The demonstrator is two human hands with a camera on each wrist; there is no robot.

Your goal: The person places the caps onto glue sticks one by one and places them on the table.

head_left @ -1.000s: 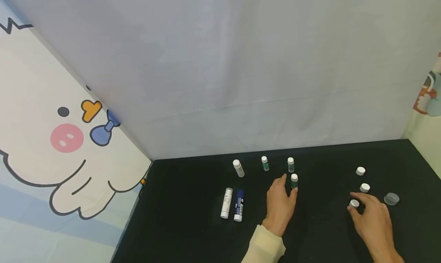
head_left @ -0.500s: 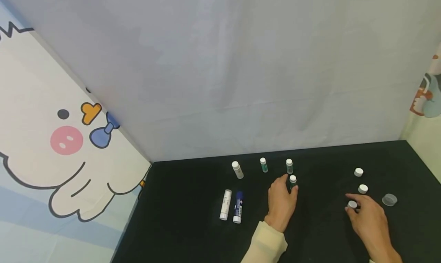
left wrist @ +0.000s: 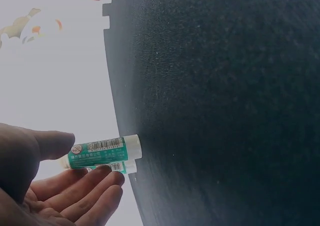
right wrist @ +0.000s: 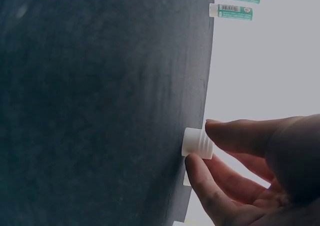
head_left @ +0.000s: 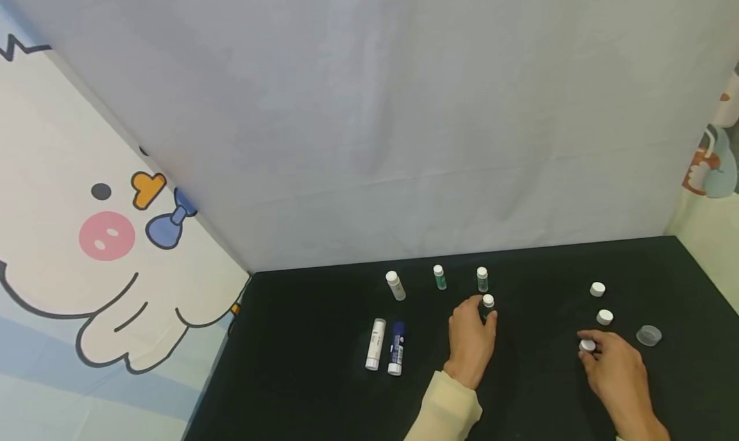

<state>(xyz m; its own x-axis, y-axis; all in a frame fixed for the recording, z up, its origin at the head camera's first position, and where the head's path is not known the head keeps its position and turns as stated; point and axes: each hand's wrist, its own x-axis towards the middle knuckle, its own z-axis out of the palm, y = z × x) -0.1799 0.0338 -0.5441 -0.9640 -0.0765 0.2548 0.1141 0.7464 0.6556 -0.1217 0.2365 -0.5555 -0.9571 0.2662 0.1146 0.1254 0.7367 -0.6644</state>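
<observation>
A small glue stick with a green label and white ends (left wrist: 102,151) stands upright between the thumb and fingers of my left hand (head_left: 470,341), which pinch it near its upper end. Close behind it stands a second green glue stick (head_left: 482,280), partly hidden by the fingers in the left wrist view. My right hand (head_left: 620,370) pinches a small white ridged cap (right wrist: 197,143) with thumb and fingertips, the cap's lower end right at the black tabletop. Two more white caps (head_left: 604,317) sit behind that hand.
A clear shallow cup (head_left: 649,336) sits right of the right hand. At the back left are another green glue stick (head_left: 440,278) and a white one (head_left: 396,287). Nearer are a larger white stick (head_left: 375,346) and a blue one (head_left: 396,349). A pale cloth wall (head_left: 439,139) borders the back.
The left thumb and fingers have drawn in around the front glue stick. The right thumb and fingertips have closed slightly about the white cap. The head view has shifted a little.
</observation>
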